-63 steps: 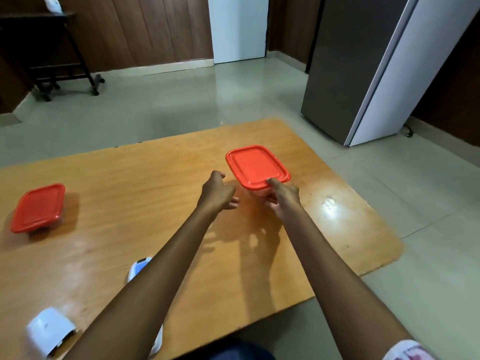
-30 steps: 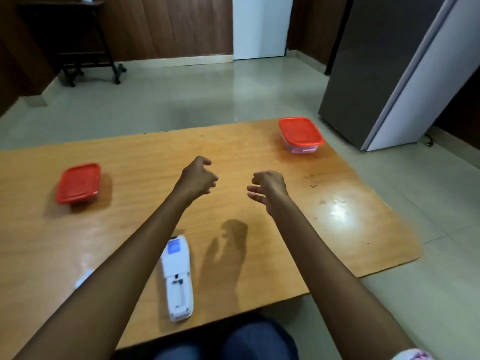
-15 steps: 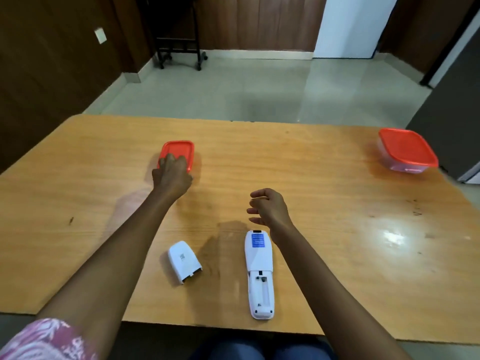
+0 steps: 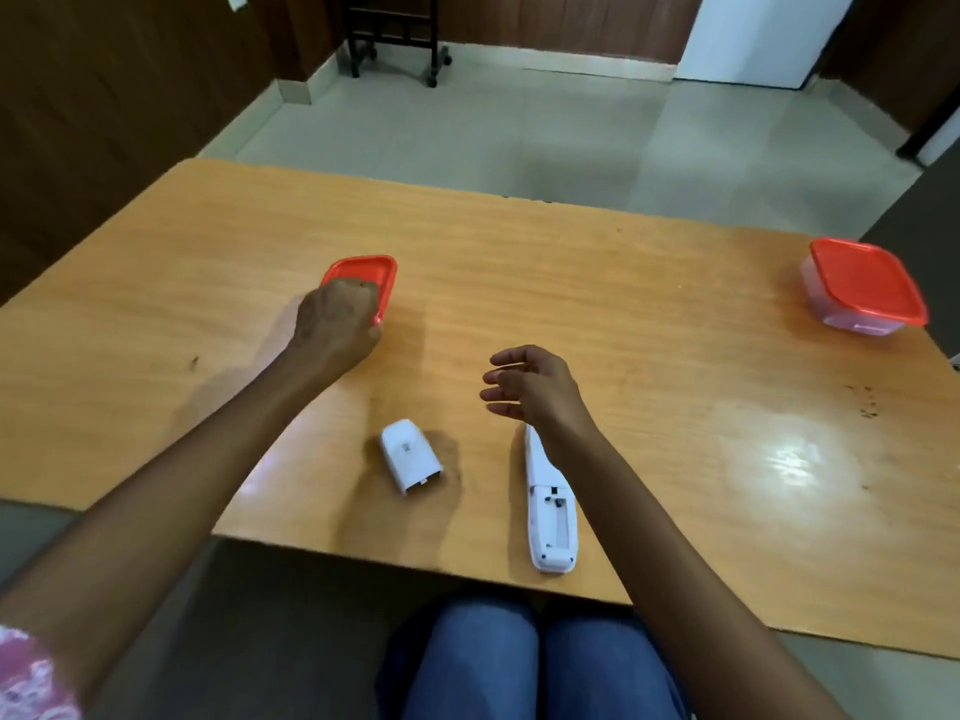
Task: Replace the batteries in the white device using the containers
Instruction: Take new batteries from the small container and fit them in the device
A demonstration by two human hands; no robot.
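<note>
On the counter (image 4: pixel 623 304), towards the left, my left grip (image 4: pixel 335 324) curls round the near end of the left tub (image 4: pixel 371 272), clasping its red lid. Nearer me lies the loose cover (image 4: pixel 410 457), then the device (image 4: pixel 550 517), its battery bay open. My right grip (image 4: pixel 535 387) hovers above the device's far end, fingers spread. At the far right sits the lidded right tub (image 4: pixel 867 285).

Hidden stuff: left hand (image 4: pixel 335 327) curls over the left container (image 4: pixel 371 270) — fingertips tucked out of sight, and the lid's near corner and the tub under those fingers are covered. Wrist of the right hand (image 4: pixel 535 384) hides the end of the white device (image 4: pixel 550 517) nearest its fingers. Print on the battery cover (image 4: pixel 410 454) is too small to read. The right container (image 4: pixel 865 288) sits well away from all fingers — contents can't be made out. The sleeve (image 4: pixel 26 678) is cut by the frame edge.
</note>
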